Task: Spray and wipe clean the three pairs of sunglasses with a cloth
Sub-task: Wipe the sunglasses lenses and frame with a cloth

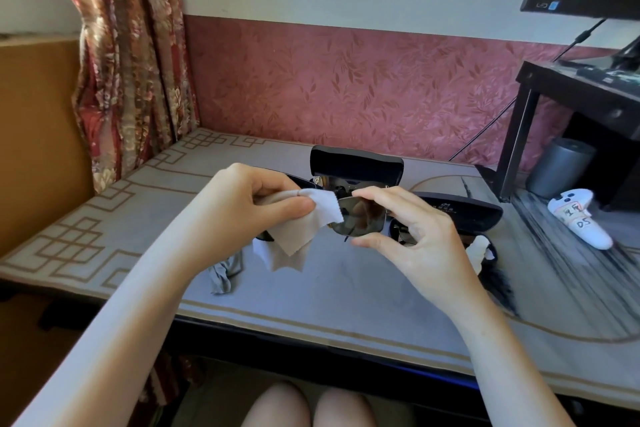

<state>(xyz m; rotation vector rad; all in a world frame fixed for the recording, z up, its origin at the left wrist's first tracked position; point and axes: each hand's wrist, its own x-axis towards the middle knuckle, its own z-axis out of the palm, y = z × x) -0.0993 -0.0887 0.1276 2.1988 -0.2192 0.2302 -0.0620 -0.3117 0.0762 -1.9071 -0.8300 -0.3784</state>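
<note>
wiping step: my left hand (256,204) pinches the cloth (320,218) over one lens of the sunglasses (362,217), held above the table's (346,291) middle. my right hand (419,232) grips the other lens by its edges. next, i reckon, rub this lens clean, then swap grip.

The cleaning cloth (311,218) is soft, matt, beige fabric with zigzag-cut edges. The sunglasses (360,217) have smooth, glossy tinted lenses, plastic or glass, hard to tell which. The open glasses case (356,163) behind them has a matt black shell, and the closed glasses case (460,211) shows a slight sheen. A crumpled grey cloth (225,274) looks thin and faintly silky. The table mat (346,291) is smooth, printed and low in gloss. The curtain (131,62) is a lustrous woven brocade. The white controller (578,222) is shiny plastic with paper labels. The side table (568,87) is dark, semi-gloss wood.
</note>
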